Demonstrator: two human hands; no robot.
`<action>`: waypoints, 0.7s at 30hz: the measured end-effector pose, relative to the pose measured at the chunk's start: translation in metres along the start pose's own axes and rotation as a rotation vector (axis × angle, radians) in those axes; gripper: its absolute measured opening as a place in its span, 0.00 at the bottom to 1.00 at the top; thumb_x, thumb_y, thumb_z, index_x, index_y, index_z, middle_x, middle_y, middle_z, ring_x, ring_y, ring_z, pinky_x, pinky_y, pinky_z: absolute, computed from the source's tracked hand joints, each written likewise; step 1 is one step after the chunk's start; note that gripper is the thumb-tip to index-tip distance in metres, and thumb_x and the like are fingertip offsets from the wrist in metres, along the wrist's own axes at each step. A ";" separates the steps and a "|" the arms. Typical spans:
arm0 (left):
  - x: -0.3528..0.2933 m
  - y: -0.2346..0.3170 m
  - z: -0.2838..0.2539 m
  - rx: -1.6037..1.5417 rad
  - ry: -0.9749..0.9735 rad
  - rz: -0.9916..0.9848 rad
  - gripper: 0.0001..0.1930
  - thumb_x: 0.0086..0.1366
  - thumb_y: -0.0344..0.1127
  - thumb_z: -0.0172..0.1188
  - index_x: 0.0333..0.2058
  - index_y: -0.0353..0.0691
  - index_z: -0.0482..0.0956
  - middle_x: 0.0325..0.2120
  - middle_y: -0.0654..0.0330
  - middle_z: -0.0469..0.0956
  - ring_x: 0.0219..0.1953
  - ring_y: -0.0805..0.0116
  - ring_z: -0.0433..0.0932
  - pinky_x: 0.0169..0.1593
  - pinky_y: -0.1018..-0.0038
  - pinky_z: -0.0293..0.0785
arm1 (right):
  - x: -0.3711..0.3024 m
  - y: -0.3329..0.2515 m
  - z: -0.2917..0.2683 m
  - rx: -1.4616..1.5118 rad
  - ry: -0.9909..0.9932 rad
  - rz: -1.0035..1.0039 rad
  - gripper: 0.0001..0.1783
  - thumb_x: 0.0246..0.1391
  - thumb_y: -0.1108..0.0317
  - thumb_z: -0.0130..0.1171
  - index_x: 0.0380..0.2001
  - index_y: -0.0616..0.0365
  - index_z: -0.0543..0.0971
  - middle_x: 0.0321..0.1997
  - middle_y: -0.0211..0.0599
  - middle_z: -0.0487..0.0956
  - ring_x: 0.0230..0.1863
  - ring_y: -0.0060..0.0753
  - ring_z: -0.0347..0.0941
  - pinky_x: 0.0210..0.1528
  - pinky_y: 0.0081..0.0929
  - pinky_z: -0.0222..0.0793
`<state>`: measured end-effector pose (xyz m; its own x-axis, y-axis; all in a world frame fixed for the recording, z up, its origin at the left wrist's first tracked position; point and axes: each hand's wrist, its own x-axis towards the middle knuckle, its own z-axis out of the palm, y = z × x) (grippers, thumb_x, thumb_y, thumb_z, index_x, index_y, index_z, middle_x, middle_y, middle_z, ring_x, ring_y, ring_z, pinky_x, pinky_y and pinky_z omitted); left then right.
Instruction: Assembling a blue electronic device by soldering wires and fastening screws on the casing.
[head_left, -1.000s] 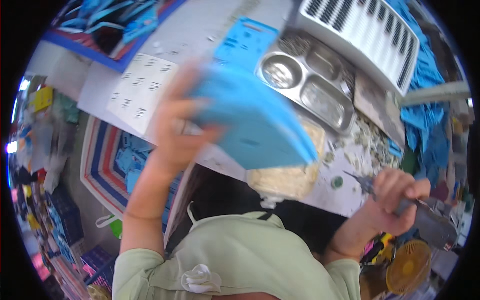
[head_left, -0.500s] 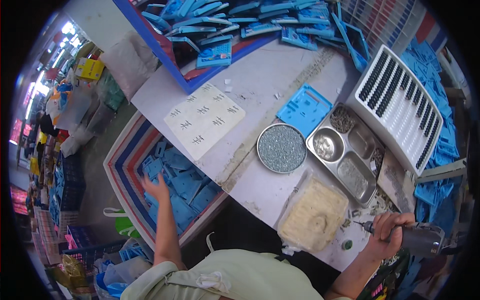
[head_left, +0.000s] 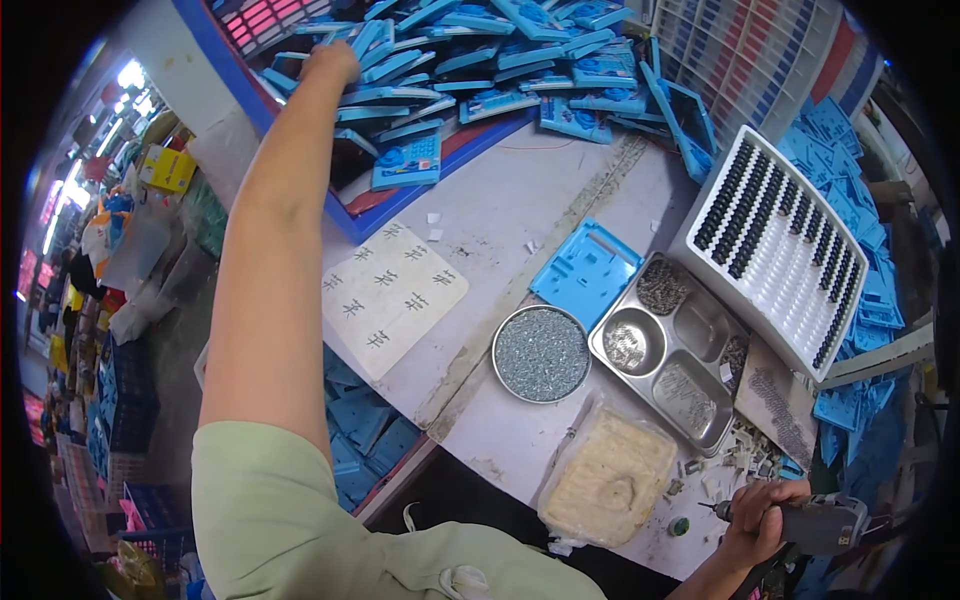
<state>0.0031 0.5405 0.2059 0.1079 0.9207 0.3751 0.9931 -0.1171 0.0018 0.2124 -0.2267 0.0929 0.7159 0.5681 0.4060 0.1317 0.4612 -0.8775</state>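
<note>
My left arm stretches up to the blue-rimmed bin (head_left: 385, 215) at the far left. There my left hand (head_left: 330, 66) is at a pile of flat blue plastic cases (head_left: 495, 105), against one of them; its fingers are mostly hidden. At the lower right, my right hand (head_left: 757, 515) is closed round a dark grey electric screwdriver (head_left: 825, 524), whose bit points left over the table. Near the middle, a single blue plastic shell (head_left: 585, 272) lies with its inside up, beside a round metal dish of small grey metal pieces (head_left: 541, 355).
A steel compartment tray (head_left: 685, 395) holds small metal parts. Behind it leans a white rack with rows of black pieces (head_left: 785, 245). A wrapped yellowish block (head_left: 610, 480) lies nearest me. A marked sheet (head_left: 395, 290) is at left; more blue shells (head_left: 360, 425) fill a bag below.
My left hand has left the bag of blue shells and moved up to the case pile in the bin. My right hand keeps the screwdriver. The view has shifted slightly.
</note>
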 end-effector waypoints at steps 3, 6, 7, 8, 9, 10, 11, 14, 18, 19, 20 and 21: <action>0.014 0.006 -0.007 -0.071 -0.019 0.058 0.25 0.68 0.41 0.54 0.62 0.45 0.75 0.64 0.45 0.71 0.64 0.39 0.72 0.64 0.49 0.70 | -0.002 0.000 -0.008 -0.037 0.063 -0.014 0.18 0.61 0.62 0.65 0.40 0.57 0.66 0.17 0.26 0.65 0.13 0.18 0.55 0.16 0.20 0.54; 0.037 -0.022 -0.033 -0.166 0.056 0.022 0.23 0.66 0.40 0.55 0.57 0.37 0.79 0.60 0.42 0.76 0.55 0.43 0.81 0.55 0.49 0.77 | 0.000 -0.005 -0.026 -0.011 0.013 0.011 0.19 0.61 0.63 0.64 0.46 0.59 0.67 0.24 0.32 0.71 0.20 0.21 0.64 0.23 0.23 0.63; 0.039 -0.033 -0.043 -0.489 0.045 -0.096 0.21 0.65 0.39 0.56 0.54 0.35 0.80 0.57 0.42 0.77 0.53 0.45 0.82 0.54 0.52 0.80 | 0.003 -0.008 -0.028 0.014 -0.025 0.029 0.20 0.61 0.64 0.63 0.50 0.60 0.67 0.28 0.36 0.75 0.23 0.23 0.70 0.26 0.24 0.68; 0.039 -0.037 -0.048 -0.875 0.086 -0.214 0.20 0.66 0.35 0.56 0.52 0.30 0.79 0.55 0.42 0.77 0.52 0.47 0.82 0.52 0.52 0.83 | 0.002 -0.009 -0.027 -0.221 0.088 -0.061 0.24 0.61 0.64 0.63 0.54 0.61 0.66 0.35 0.40 0.75 0.31 0.28 0.72 0.34 0.28 0.70; 0.025 -0.036 -0.064 -1.259 0.181 -0.323 0.18 0.67 0.32 0.56 0.51 0.26 0.77 0.54 0.41 0.77 0.51 0.49 0.82 0.51 0.53 0.86 | 0.004 -0.011 -0.018 -0.451 0.205 -0.153 0.28 0.61 0.64 0.63 0.58 0.62 0.64 0.42 0.45 0.76 0.38 0.32 0.74 0.42 0.32 0.72; 0.004 -0.039 -0.078 -1.503 0.190 -0.278 0.18 0.68 0.30 0.53 0.52 0.25 0.73 0.54 0.40 0.75 0.52 0.47 0.81 0.52 0.51 0.85 | 0.007 -0.011 -0.008 -0.673 0.322 -0.239 0.32 0.60 0.64 0.64 0.63 0.64 0.63 0.50 0.49 0.76 0.46 0.36 0.76 0.50 0.36 0.74; -0.013 -0.046 -0.093 -1.744 0.199 -0.222 0.18 0.69 0.28 0.51 0.54 0.23 0.70 0.55 0.39 0.73 0.54 0.45 0.80 0.53 0.48 0.85 | 0.008 -0.016 0.008 -0.926 0.395 -0.386 0.43 0.59 0.62 0.65 0.70 0.66 0.55 0.67 0.54 0.67 0.63 0.46 0.68 0.67 0.46 0.62; -0.094 -0.045 -0.120 -2.307 0.062 -0.061 0.21 0.70 0.23 0.45 0.59 0.21 0.58 0.58 0.33 0.67 0.57 0.35 0.75 0.53 0.38 0.83 | -0.011 -0.006 0.046 -0.698 0.468 -0.675 0.37 0.56 0.64 0.65 0.64 0.69 0.64 0.63 0.53 0.72 0.61 0.45 0.70 0.63 0.43 0.65; -0.314 0.031 -0.091 -2.415 -0.454 -0.241 0.21 0.71 0.27 0.47 0.58 0.21 0.59 0.55 0.34 0.72 0.54 0.38 0.78 0.58 0.49 0.81 | -0.021 0.029 0.092 -0.443 -0.484 0.015 0.24 0.46 0.68 0.69 0.48 0.68 0.81 0.47 0.49 0.82 0.49 0.49 0.77 0.54 0.37 0.71; -0.374 0.044 -0.089 -2.306 -0.557 -0.259 0.20 0.71 0.29 0.49 0.58 0.25 0.63 0.54 0.39 0.75 0.54 0.44 0.79 0.56 0.51 0.81 | -0.016 0.049 0.108 -0.476 -0.460 -0.028 0.29 0.46 0.65 0.71 0.52 0.67 0.79 0.49 0.48 0.81 0.49 0.50 0.77 0.54 0.37 0.71; -0.426 0.051 -0.091 -2.301 -0.794 -0.406 0.20 0.72 0.31 0.48 0.59 0.29 0.65 0.54 0.42 0.76 0.54 0.49 0.80 0.54 0.52 0.82 | -0.013 0.067 0.121 -0.440 -0.394 -0.084 0.35 0.49 0.63 0.72 0.59 0.67 0.74 0.50 0.48 0.81 0.50 0.48 0.77 0.56 0.37 0.71; -0.470 0.049 -0.078 -2.373 -1.054 -0.410 0.20 0.72 0.32 0.48 0.60 0.32 0.65 0.54 0.43 0.76 0.53 0.49 0.80 0.54 0.52 0.82 | -0.019 0.086 0.133 -0.195 -0.271 0.009 0.34 0.53 0.62 0.70 0.60 0.67 0.73 0.51 0.46 0.81 0.50 0.43 0.77 0.57 0.36 0.70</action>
<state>-0.0028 0.0732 0.1023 0.6879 0.7029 -0.1807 -0.5002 0.6396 0.5838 0.1188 -0.1070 0.0440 0.5123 0.7446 0.4280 0.2732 0.3311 -0.9032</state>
